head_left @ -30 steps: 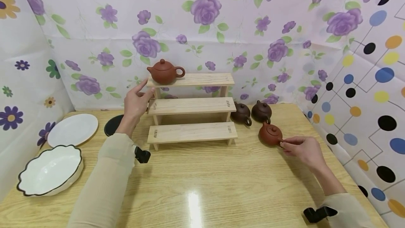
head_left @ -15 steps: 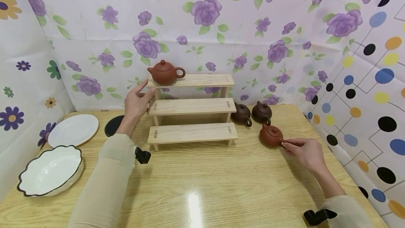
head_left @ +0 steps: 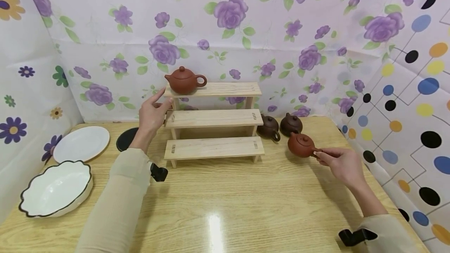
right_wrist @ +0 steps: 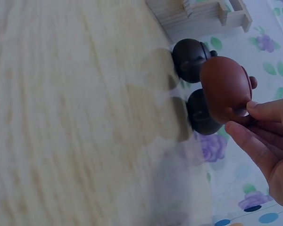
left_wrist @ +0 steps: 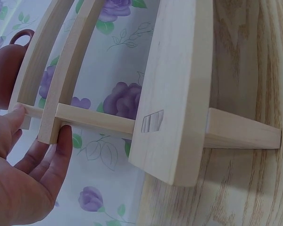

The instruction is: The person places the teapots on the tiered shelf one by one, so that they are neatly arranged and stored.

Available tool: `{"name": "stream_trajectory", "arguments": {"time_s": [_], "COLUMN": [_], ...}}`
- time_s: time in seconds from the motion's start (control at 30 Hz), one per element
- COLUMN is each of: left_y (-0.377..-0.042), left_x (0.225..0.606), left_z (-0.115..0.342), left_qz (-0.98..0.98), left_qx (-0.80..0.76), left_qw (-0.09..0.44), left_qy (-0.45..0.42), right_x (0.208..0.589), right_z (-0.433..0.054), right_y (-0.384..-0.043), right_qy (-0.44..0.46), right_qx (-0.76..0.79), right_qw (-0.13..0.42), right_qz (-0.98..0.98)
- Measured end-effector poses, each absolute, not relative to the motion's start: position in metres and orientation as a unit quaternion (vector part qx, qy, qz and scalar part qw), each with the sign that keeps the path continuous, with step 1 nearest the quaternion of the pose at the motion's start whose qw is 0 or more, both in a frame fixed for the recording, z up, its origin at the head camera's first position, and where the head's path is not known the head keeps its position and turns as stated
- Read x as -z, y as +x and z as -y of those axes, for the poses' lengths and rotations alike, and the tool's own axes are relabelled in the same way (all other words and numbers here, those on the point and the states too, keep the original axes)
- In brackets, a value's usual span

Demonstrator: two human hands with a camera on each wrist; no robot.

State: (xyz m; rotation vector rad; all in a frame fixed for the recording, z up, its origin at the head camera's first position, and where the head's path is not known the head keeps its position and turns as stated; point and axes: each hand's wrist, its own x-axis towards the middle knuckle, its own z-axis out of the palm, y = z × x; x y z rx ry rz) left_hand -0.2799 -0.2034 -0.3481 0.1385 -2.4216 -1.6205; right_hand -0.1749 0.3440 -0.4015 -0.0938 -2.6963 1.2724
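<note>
My right hand (head_left: 342,167) pinches the handle of a reddish-brown teapot (head_left: 301,145); in the right wrist view this teapot (right_wrist: 225,89) hangs above the table, its shadow apart from it. At the left end of a three-tier wooden shelf (head_left: 214,118), my left hand (head_left: 151,114) grips the frame near the top tier. Thumb and fingers (left_wrist: 61,153) lie around the wooden side bars in the left wrist view. On the top tier's left end stands another reddish-brown teapot (head_left: 183,81), spout to the left.
Two dark brown teapots, one nearer the shelf (head_left: 268,127) and one further right (head_left: 290,124), stand at the table's back. To the left are a white plate (head_left: 82,143), a black dish (head_left: 125,139) and a scalloped white bowl (head_left: 56,188). Patterned cloth (head_left: 228,57) hangs behind.
My right hand has raised the reddish-brown teapot slightly off the table. The left hand stays on the shelf, and the teapot on the top tier has not moved.
</note>
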Motion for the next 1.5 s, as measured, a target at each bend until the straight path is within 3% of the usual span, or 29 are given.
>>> {"name": "stream_trajectory", "arguments": {"time_s": [1.0,1.5], "left_y": [-0.282,-0.278], "left_x": [0.348,0.348], "left_z": [0.202,0.204], "left_qz": [0.834,0.836], "left_qx": [0.536,0.534], "left_qw": [0.125,0.119], "left_qy": [0.042,0.043], "right_x": [0.351,0.334], "right_z": [-0.322,-0.310], "right_y": [-0.195,-0.209], "right_qy": [0.022,0.015], "right_qx": [-0.441,-0.518], "right_qw": [0.108,0.077], "right_qz": [0.891,0.852]}}
